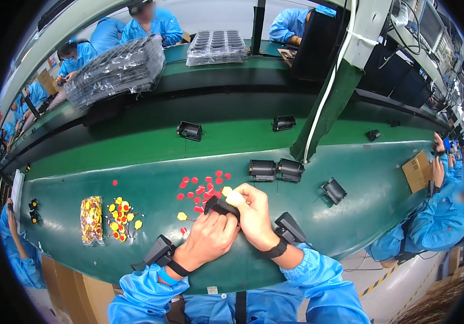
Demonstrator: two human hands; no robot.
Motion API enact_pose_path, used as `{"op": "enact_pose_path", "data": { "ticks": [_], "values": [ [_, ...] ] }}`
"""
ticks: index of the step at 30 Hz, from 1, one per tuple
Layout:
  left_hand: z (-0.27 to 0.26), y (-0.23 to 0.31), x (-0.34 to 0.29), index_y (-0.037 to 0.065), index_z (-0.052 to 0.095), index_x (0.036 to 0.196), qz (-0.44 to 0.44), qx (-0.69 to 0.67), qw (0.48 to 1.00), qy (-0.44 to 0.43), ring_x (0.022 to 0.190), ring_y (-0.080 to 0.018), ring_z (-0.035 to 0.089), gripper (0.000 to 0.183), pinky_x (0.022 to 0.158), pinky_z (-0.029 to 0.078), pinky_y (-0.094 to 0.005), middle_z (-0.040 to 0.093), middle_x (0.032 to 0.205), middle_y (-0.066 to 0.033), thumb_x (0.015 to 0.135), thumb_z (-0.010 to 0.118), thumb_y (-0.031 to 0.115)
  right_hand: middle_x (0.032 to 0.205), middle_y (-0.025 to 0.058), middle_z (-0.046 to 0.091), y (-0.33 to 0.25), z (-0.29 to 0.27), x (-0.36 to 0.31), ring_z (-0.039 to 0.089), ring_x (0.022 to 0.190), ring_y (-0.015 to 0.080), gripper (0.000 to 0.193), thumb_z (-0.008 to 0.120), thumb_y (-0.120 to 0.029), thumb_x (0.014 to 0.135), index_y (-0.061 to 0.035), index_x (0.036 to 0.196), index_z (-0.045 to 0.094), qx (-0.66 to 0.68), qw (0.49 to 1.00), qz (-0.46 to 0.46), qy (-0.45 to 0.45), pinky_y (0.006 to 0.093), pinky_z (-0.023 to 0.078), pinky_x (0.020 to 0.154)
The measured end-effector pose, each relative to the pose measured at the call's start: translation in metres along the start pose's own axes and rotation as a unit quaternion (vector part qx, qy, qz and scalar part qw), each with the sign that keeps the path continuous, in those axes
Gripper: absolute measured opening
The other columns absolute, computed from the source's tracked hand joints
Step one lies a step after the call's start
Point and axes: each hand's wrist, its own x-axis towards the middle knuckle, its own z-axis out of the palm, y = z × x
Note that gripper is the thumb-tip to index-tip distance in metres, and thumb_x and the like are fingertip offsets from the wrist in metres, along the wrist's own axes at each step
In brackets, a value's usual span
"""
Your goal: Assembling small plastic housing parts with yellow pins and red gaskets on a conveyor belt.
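Observation:
My left hand is closed round a small black plastic housing, held just above the green table. Next to it my right hand pinches a pale yellow piece between thumb and fingers, against the housing's far end. Fingers cover much of both items. Just beyond my hands, many small red discs lie scattered. One yellow part with a dark lead rests left of my left hand. Two black housings stand side by side past my right hand, and another housing sits farther right.
Left on the table are a clear bag of yellow and red parts and a loose pile of them. More housings sit on the green belt. A green-wrapped post rises beyond; a co-worker is at right.

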Motion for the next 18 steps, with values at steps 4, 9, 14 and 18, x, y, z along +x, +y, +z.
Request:
{"op": "enact_pose_path", "data": {
  "ticks": [4, 9, 14, 18],
  "values": [
    [-0.020, -0.011, 0.000, -0.002, 0.060, 0.096, -0.221, -0.388, 0.895, -0.009, 0.051, -0.0151, 0.058, 0.011, 0.048, 0.044, -0.0319, 0.057, 0.060, -0.0071, 0.090, 0.061, 0.007, 0.083, 0.0097, 0.070, -0.012, -0.022, 0.007, 0.069, 0.075, 0.0160, 0.011, 0.065, -0.008, 0.090, 0.0028, 0.094, 0.066, -0.060, 0.993, -0.102, 0.016, 0.0261, 0.055, 0.062],
    [-0.031, -0.035, 0.001, -0.005, 0.061, 0.099, -0.350, -0.654, 0.671, 0.008, 0.055, -0.0107, 0.058, 0.018, 0.047, 0.044, -0.0207, 0.061, 0.065, -0.0066, 0.099, 0.050, 0.009, 0.074, 0.0071, 0.066, -0.041, -0.046, 0.005, 0.064, 0.061, 0.0123, 0.009, 0.067, -0.004, 0.088, 0.0035, 0.092, 0.069, 0.012, 0.991, -0.090, -0.099, 0.0228, 0.050, 0.053],
    [-0.024, -0.037, -0.001, 0.001, 0.059, 0.098, -0.350, -0.719, 0.597, -0.068, 0.052, -0.0076, 0.054, 0.022, 0.045, 0.038, -0.0197, 0.060, 0.065, -0.0059, 0.103, 0.049, 0.021, 0.073, 0.0046, 0.065, -0.045, -0.037, -0.005, 0.058, 0.056, 0.0075, 0.010, 0.068, -0.006, 0.088, 0.0041, 0.091, 0.068, -0.041, 0.975, -0.001, -0.217, 0.0211, 0.045, 0.049],
    [-0.020, -0.036, -0.002, 0.005, 0.055, 0.090, -0.340, -0.713, 0.606, -0.091, 0.049, -0.0053, 0.046, 0.030, 0.045, 0.032, -0.0200, 0.057, 0.063, -0.0030, 0.105, 0.045, 0.029, 0.071, 0.0038, 0.065, -0.044, -0.031, -0.007, 0.057, 0.055, 0.0068, 0.014, 0.069, -0.011, 0.088, 0.0036, 0.087, 0.069, -0.130, 0.960, 0.007, -0.246, 0.0211, 0.044, 0.048]
  ]
}}
